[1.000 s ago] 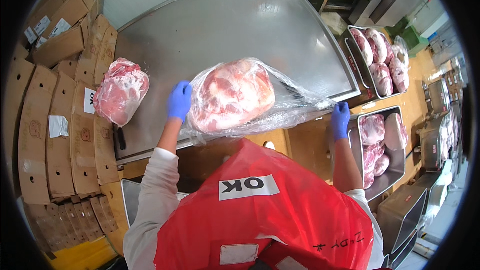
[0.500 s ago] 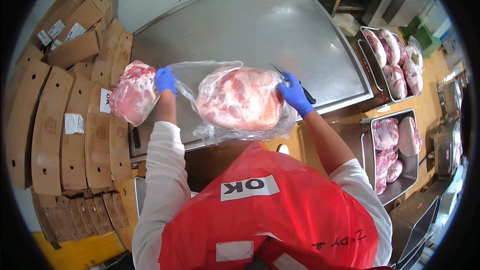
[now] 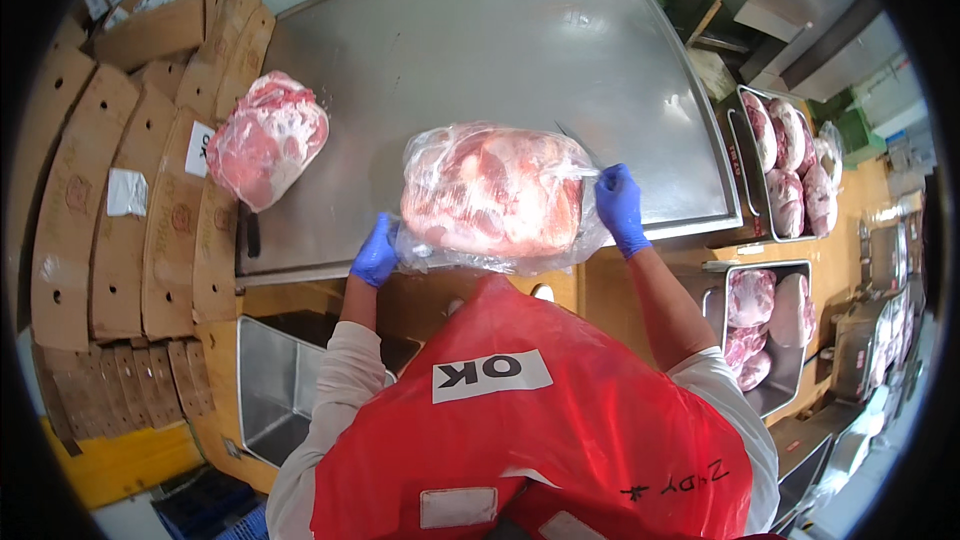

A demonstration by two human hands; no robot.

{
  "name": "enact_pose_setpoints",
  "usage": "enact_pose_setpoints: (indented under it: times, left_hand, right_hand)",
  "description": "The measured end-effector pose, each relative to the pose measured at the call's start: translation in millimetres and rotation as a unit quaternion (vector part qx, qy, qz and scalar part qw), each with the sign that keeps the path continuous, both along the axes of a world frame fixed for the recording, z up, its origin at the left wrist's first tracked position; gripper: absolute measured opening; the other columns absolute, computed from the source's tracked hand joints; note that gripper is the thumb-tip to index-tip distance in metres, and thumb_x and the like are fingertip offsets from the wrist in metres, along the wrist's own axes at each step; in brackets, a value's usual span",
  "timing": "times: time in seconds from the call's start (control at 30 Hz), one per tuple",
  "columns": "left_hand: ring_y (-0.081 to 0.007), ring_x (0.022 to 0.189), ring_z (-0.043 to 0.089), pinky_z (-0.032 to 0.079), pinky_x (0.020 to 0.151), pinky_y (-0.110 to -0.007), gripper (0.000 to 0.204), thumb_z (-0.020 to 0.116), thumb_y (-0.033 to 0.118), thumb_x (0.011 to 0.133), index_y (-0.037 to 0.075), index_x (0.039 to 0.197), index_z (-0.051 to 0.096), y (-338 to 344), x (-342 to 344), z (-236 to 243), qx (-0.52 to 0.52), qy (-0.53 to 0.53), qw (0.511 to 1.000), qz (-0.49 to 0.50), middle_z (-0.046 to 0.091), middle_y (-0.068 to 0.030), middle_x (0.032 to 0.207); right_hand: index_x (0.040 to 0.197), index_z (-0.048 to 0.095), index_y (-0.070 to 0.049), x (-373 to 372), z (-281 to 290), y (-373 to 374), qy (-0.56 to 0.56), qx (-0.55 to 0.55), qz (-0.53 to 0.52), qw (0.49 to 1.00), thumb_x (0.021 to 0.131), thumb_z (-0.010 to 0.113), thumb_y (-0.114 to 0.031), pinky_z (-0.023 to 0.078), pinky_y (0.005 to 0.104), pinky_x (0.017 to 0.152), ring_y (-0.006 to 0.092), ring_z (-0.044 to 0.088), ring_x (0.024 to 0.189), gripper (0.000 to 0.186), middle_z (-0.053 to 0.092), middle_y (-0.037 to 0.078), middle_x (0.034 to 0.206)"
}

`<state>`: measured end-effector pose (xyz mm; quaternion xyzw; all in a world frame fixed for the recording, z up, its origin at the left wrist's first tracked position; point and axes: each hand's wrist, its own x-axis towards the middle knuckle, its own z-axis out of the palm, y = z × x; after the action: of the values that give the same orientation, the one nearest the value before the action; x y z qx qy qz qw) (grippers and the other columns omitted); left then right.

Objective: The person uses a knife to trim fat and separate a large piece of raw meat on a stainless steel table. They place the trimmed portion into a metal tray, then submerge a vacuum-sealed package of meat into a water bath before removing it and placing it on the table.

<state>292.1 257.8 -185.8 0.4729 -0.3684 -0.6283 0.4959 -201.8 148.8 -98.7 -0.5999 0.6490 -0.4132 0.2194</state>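
My left hand (image 3: pixel 376 252) pinches clear film (image 3: pixel 592 238) at the near left of the meat (image 3: pixel 495 195); my right hand (image 3: pixel 620 208) grips its right side.

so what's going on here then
A person in a red plastic apron is handling a large, rounded piece of pink raw meat in loose clear plastic film on a flat grey steel table. The blue-gloved left hand is at the film's near-left corner; the blue-gloved right hand is closed at the right end, beside a thin knife blade. The film lies around the meat. Another piece of reddish raw meat lies at the table's left side.
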Motion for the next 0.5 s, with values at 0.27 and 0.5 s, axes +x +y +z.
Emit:
enact_pose_setpoints:
  times: [0.27, 0.5]
  left_hand:
    - [-0.0102, 0.074, 0.063, 0.055, 0.068, -0.027, 0.032, 0.073, 0.027, 0.100, 0.005, 0.123, 0.067, 17.2, -45.4, 35.4, 0.125, 0.003, 0.986, -0.106, 0.071, -0.0012, 0.096]
    - [-0.0121, 0.055, 0.056, 0.048, 0.048, -0.028, 0.030, 0.081, 0.031, 0.091, 0.004, 0.101, 0.073, 19.8, -16.4, -28.6, 0.166, -0.163, 0.972, -0.039, 0.063, 0.0001, 0.071]
  right_hand:
    - [0.098, 0.066, 0.002, -47.3, -59.1, -24.4, -0.017, 0.085, -0.072, 0.994, 0.089, 0.068, -0.016, 0.056, 0.0445, 0.075, 0.0294, 0.069, 0.076, 0.020, 0.072, 0.021, 0.084]
    - [0.101, 0.066, -0.001, -48.1, -82.0, -21.9, -0.118, 0.111, -0.069, 0.984, 0.094, 0.066, -0.019, 0.053, 0.0382, 0.073, 0.0224, 0.067, 0.078, 0.019, 0.070, 0.010, 0.086]
